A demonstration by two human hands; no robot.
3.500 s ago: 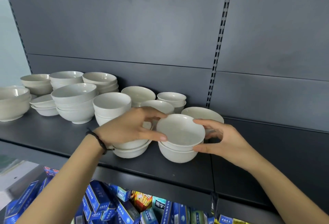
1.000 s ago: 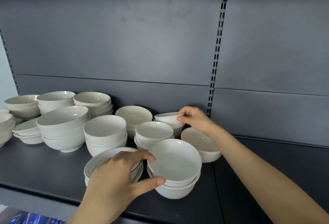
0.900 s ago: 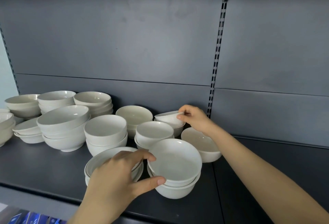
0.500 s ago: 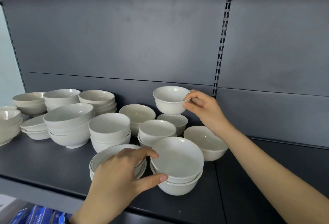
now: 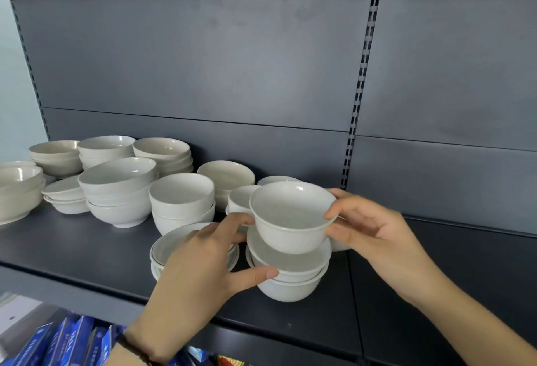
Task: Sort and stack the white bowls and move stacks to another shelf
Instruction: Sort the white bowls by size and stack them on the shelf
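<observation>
Plenty of room on the right: the dark grey shelf (image 5: 436, 272) lies bare past the slotted upright (image 5: 360, 83), right out to its front edge. The left side is crowded, with white bowls stacked from the back panel forward: a big-bowl pile (image 5: 119, 194), a medium pile (image 5: 181, 206) and a low stack of shallow dishes (image 5: 171, 249) near the shelf lip. Blue boxes (image 5: 58, 342) sit on the level below.

Now the grip. The right hand (image 5: 374, 237) pinches the small white bowl (image 5: 292, 220) by its right rim, thumb on the near side and fingers curled behind. The bowl tips slightly and sits directly over the front stack (image 5: 287, 278), its foot down inside the top bowl's mouth (whether it touches yet, I can't tell). The left hand (image 5: 200, 264) is spread fairly wide around that stack's left side, thumb pressed on the near rim, with the index fingertip up at the small bowl's left wall.

Half a second ago that small bowl was high at the back, above the rear pile by the upright. It has come forward and down, and the left hand has stayed on the stack throughout.
</observation>
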